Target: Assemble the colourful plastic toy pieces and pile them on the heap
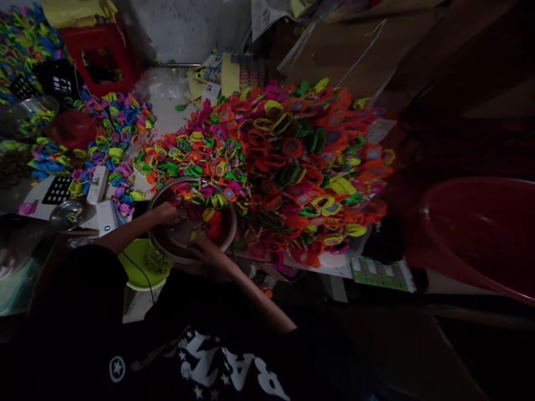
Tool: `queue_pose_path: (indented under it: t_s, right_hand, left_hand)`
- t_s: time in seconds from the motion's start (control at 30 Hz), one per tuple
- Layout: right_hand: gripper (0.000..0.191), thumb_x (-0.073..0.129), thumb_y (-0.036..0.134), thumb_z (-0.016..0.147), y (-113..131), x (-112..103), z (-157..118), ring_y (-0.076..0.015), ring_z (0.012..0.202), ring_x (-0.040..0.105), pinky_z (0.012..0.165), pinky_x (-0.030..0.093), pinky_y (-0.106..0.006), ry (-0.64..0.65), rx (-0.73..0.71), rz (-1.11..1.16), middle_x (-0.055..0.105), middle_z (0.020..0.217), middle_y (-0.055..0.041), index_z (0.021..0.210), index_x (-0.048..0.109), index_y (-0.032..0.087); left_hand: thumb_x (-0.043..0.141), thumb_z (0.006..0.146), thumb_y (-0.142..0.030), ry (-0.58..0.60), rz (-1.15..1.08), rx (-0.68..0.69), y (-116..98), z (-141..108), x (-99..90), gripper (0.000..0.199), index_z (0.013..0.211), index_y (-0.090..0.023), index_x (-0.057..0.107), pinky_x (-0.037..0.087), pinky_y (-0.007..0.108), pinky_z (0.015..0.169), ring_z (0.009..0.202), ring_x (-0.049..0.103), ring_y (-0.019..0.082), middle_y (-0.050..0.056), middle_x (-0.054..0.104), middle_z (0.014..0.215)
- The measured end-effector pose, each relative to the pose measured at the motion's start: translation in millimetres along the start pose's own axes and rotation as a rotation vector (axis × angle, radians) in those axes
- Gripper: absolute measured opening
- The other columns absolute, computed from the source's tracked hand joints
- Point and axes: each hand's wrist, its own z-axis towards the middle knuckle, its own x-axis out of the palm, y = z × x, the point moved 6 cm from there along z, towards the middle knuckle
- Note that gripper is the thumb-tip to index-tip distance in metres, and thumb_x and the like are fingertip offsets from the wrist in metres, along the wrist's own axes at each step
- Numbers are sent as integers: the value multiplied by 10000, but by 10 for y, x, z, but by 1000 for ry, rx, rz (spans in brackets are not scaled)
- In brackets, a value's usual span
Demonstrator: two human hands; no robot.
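White table [167, 114] carrying bright watch-like heap [292, 167] right; metal basin [234, 225] sitting near; power strip [97, 185] lying left; red stool [130, 64] standing far left.

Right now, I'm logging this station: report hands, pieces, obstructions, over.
Left hand and right hand inside metal bowl, grips unclear. Toy watches in bowl, beside hands. Watch heap crowding bowl's far and right sides.

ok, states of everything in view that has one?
Metal bowl: upright, part filled with toy watches
Left hand: inside bowl, grip unclear
Right hand: inside bowl, grip unclear
Green basin: upright, part filled
Red stool: upright, yellow cover on top
Power strip: sockets up, plugs unclear
Red tub: open-topped, interior dark
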Motion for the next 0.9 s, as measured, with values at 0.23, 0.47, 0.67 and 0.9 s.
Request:
queue_pose_path:
  t_s: [0.23, 0.47, 0.67, 0.9]
  right_hand:
    - [222, 520, 277, 883, 12, 4, -3, -178, 858, 643, 736, 464, -270, 7, 11, -14, 688, 945, -60, 1051, 630, 182]
    - [197, 531, 269, 873, 6, -1, 9, -171, 823, 640, 720, 461, -267, -12, -13, -14, 688, 911, -52, 1019, 640, 193]
    - [211, 516, 259, 876, -1, -45, 15, -165, 818, 633, 737, 491, -284, -128, -45, 61, 668, 936, -54, 1051, 611, 188]
    - [417, 364, 360, 953, 225, -292, -36, -183, 1331, 343, 1108, 269, -376, -314, -210, 132, 425, 1397, -116, 1332, 420, 197]
  left_hand:
    - [602, 785, -294, 66, 53, 93, 58, -153, -133, 216, 947, -177, 682, 372, 311, 936, 1096, 550, 242, 127, 661, 1077]
    - [580, 765, -145, 64, 18, 14, -50, 11, 10, 162, 897, -101, 663, 370, 386, 957, 1166, 491, 302, 206, 628, 1097]
    - [564, 756, -198, 24, -170, -118, -228, -103, -28, 172, 901, -130, 626, 453, 326, 801, 939, 612, 253, 142, 658, 980]
    - [612, 686, -230, -85, -617, -195, -886, -385, 59, 361, 1044, -182, 605, 485, 244, 642, 718, 626, 169, 19, 686, 826]
